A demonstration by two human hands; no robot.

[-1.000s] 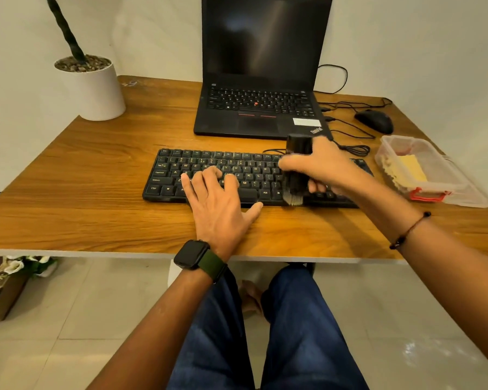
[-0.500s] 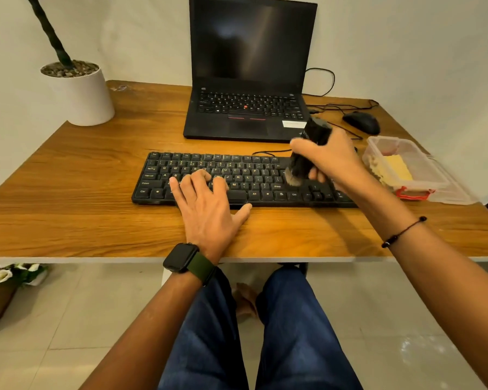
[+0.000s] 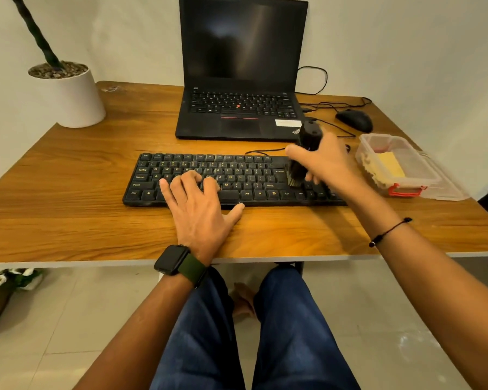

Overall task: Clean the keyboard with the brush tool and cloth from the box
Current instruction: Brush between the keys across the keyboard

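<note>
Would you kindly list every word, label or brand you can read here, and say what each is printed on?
"Ctrl", "Alt", "Shift", "Caps Lock": key legends on the black keyboard, with letters such as "Q W E".
"Think...": slanted logo on the laptop palm rest, partly hidden.
White sticker on the laptop: too blurred to read.

Black keyboard (image 3: pixel 209 178) lies flat, long side facing the person. Black brush tool (image 3: pixel 303 157) stands nearly upright in the grip, top tilted slightly away, bristles down on the keys at the keyboard's right end. Clear box (image 3: pixel 400 167) with red latch sits open just right of the grip, yellow cloth (image 3: pixel 389 164) inside.
</note>
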